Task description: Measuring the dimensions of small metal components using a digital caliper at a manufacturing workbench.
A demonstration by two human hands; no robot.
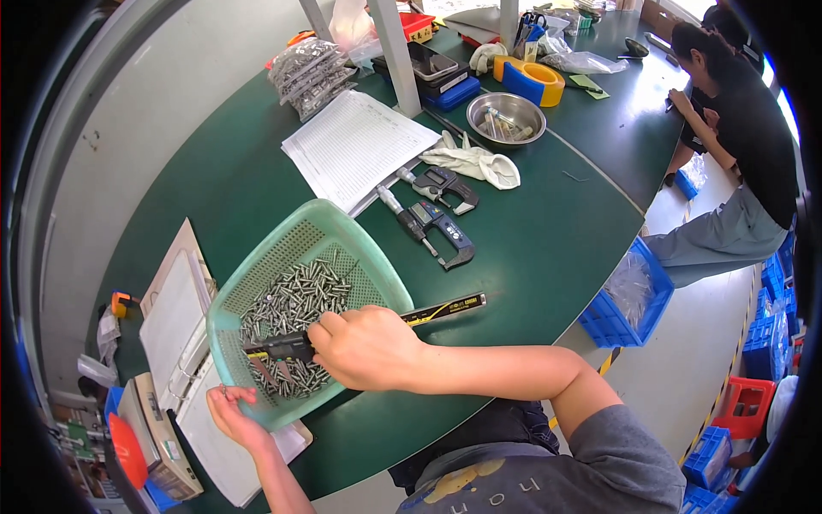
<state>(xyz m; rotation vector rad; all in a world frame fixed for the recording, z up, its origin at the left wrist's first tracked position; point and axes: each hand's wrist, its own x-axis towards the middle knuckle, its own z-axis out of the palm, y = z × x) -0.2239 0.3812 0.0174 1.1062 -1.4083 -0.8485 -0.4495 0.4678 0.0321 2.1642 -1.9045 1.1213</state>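
Metal pins [304, 295] in a green basket [265, 261], with two hands at its edge

The pins lie in a loose heap inside this basket, which stands on the dark green bench [522, 265]. All clock directions are counted from the basket's middle, with twelve at the top of the view.

At four o'clock, the person's right hand [364, 347] is closed around a long black tool [287, 346] with yellow marks. One end of the tool is over the pins, and the other points out toward three o'clock; whether it touches the pins, one cannot tell. At seven o'clock, the left hand [233, 414] is beside the rim, its fingertips brought together on a small metal piece, too small to tell exactly.

Near nine o'clock lies an open ring binder [175, 313], partly covered by the basket. Toward one o'clock are printed sheets [355, 141]; at two o'clock, two micrometers [425, 212] lie side by side. Farther, between one and two, are a white glove [471, 163] and a steel bowl [518, 104].
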